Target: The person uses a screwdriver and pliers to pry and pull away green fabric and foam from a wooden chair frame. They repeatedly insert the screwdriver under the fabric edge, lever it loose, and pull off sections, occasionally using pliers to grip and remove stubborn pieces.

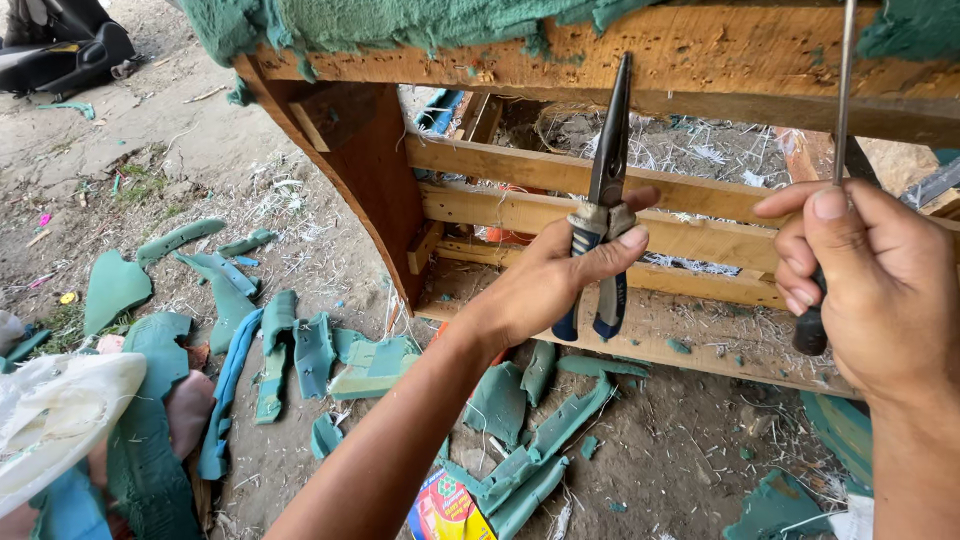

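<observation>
- Near the bottom of the frame, torn green foam pieces (pixel 300 355) lie all over the dirt ground (pixel 680 450). A white cloth (pixel 50 420) sits at the lower left.
- In the middle, the left hand (pixel 560 275) is wrapped tight around the blue and grey handles of the long-nose pliers (pixel 603 200). The thin tips point up and touch the top wooden rail (pixel 700 60).
- At the right, the right hand (pixel 860 280) is curled around the dark handle of a screwdriver (pixel 843 100). Its thin metal rod goes straight up past the top edge.
- It looks like the person is pulling little staples or nails out of the rail. Next, the plier tips likely need to bite one and tug.
- Behind the hands is the bare wooden sofa frame (pixel 520 170) with flat slats.
- Green fabric scraps (pixel 400 20) hang along the top.
- Far at the upper left is dusty ground with a black thing (pixel 60 45), too far to tell.
</observation>
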